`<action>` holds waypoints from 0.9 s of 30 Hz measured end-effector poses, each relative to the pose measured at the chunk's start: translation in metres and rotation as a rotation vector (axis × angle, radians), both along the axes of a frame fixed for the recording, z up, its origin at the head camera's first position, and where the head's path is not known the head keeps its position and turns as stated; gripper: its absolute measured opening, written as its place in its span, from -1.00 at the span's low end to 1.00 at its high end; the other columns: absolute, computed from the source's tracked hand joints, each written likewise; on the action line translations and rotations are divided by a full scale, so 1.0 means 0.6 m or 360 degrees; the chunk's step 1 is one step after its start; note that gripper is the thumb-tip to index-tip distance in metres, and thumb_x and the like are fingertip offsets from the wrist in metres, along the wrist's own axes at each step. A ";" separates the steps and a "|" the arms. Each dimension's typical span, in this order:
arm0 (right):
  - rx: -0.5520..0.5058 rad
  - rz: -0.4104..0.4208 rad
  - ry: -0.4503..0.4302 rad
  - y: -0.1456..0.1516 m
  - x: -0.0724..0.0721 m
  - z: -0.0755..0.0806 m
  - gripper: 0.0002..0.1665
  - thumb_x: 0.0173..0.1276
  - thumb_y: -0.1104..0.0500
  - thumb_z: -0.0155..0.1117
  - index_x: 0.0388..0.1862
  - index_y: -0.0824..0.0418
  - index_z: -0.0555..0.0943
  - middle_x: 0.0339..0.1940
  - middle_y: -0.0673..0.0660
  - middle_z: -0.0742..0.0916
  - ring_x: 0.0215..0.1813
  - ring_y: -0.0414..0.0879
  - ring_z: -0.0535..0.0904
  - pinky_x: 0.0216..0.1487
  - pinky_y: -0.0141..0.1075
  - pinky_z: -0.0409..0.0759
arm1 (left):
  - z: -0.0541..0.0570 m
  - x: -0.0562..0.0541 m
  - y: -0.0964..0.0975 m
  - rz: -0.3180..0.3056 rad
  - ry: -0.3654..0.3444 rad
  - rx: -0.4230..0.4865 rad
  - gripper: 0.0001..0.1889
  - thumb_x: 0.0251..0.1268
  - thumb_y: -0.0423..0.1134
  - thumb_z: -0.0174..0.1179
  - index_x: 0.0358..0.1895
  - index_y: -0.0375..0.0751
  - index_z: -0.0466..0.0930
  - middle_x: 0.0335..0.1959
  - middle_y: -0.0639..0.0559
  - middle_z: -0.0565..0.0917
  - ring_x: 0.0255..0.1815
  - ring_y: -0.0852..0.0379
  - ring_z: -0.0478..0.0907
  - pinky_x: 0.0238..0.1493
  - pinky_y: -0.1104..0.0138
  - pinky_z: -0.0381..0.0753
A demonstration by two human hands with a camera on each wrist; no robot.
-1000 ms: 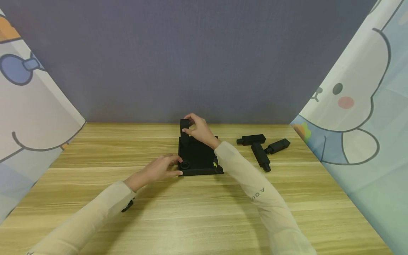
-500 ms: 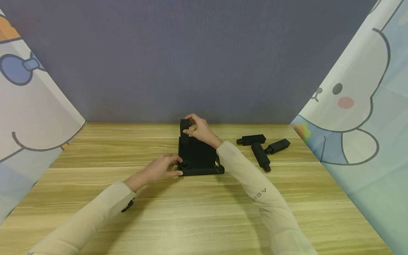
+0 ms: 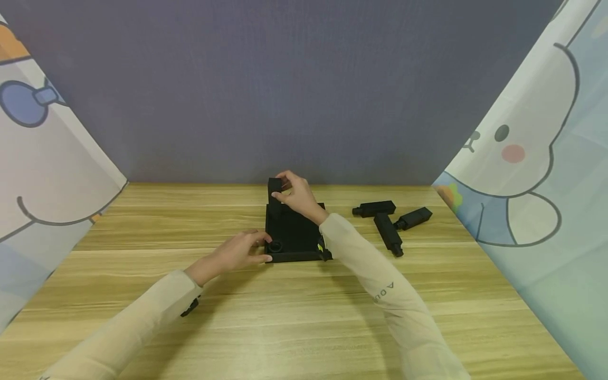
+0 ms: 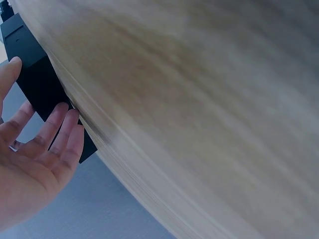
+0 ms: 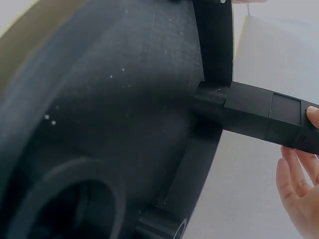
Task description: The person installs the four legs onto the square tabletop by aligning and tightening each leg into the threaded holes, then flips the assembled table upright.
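A shallow black square panel (image 3: 299, 232) with a raised rim lies on the wooden table. At its back left corner a black square-sided leg (image 3: 275, 195) stands upright, its narrow end in the corner socket, as the right wrist view also shows for the leg (image 5: 259, 114). My right hand (image 3: 298, 194) pinches the upper part of this leg between thumb and fingers. Over the panel's front left corner, beside a round socket (image 3: 275, 246), my left hand (image 3: 233, 252) holds the rim. In the left wrist view, thumb and fingertips touch the panel's side (image 4: 42, 84).
Three more black legs lie to the right: one crosswise (image 3: 375, 208), one pointing forward (image 3: 388, 234) and one angled (image 3: 414, 217). A grey partition (image 3: 285, 95) rises behind the table. Printed cloth hangs at both sides. My right sleeve (image 3: 366, 264) covers part of the panel's right side.
My right hand stays on the upright leg; its wrist and forearm swing slightly right, then back left. The left hand and the panel keep their places.
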State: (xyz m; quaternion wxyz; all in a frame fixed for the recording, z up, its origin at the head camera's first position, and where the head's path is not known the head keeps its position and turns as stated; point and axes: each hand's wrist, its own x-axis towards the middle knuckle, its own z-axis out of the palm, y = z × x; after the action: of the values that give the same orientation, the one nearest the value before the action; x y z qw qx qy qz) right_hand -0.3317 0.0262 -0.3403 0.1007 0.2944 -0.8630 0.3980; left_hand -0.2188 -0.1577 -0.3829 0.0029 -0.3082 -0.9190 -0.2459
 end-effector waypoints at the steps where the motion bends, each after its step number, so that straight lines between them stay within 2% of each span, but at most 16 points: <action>1: 0.0006 -0.0004 0.0005 0.000 0.000 0.000 -0.52 0.18 0.13 0.32 0.06 0.21 0.45 -0.10 0.15 0.62 -0.09 -0.02 0.62 -0.09 -0.26 0.60 | 0.000 0.000 0.000 -0.0001 0.0002 -0.0001 -0.58 0.12 -0.02 0.26 -0.01 -0.16 0.52 -0.05 -0.10 0.60 -0.13 -0.01 0.59 -0.15 0.20 0.60; 5: 0.0023 -0.0009 0.0014 0.000 0.001 0.001 -0.52 0.19 0.12 0.31 0.07 0.21 0.44 -0.09 0.15 0.61 -0.10 -0.03 0.62 -0.11 -0.27 0.61 | -0.001 0.000 -0.001 -0.0001 0.0012 -0.0005 -0.58 0.11 -0.01 0.26 -0.01 -0.16 0.52 -0.05 -0.09 0.60 -0.13 0.01 0.59 -0.15 0.21 0.60; 14: -0.0011 0.0021 0.0002 0.000 0.002 0.002 -0.52 0.18 0.14 0.32 0.06 0.22 0.44 -0.10 0.19 0.61 -0.10 0.02 0.62 -0.03 -0.10 0.58 | -0.001 -0.001 0.000 0.0007 0.0031 -0.0013 -0.58 0.12 -0.02 0.26 -0.02 -0.17 0.52 -0.06 -0.09 0.61 -0.14 0.01 0.59 -0.15 0.20 0.60; 20: -0.0002 -0.0003 -0.0035 0.000 0.005 0.005 -0.52 0.19 0.14 0.31 0.07 0.20 0.44 -0.08 0.17 0.61 -0.07 0.01 0.61 -0.04 -0.18 0.59 | -0.002 -0.001 0.001 0.0011 0.0034 -0.0021 -0.58 0.11 -0.02 0.26 -0.02 -0.18 0.52 -0.07 -0.07 0.61 -0.14 0.02 0.59 -0.14 0.20 0.60; 27: -0.0003 0.0033 -0.0099 0.003 0.006 0.009 -0.51 0.19 0.15 0.30 0.09 0.21 0.41 -0.04 0.18 0.59 -0.01 0.05 0.58 0.00 -0.15 0.56 | -0.004 -0.002 0.000 0.0013 0.0029 -0.0014 -0.59 0.11 -0.02 0.26 -0.02 -0.16 0.52 -0.08 -0.06 0.61 -0.14 0.03 0.59 -0.15 0.21 0.60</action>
State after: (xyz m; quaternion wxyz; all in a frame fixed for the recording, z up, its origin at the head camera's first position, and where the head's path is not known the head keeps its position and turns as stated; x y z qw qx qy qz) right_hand -0.3278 0.0280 -0.3352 0.0699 0.2907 -0.8622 0.4089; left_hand -0.2199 -0.1576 -0.3853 0.0110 -0.3068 -0.9212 -0.2390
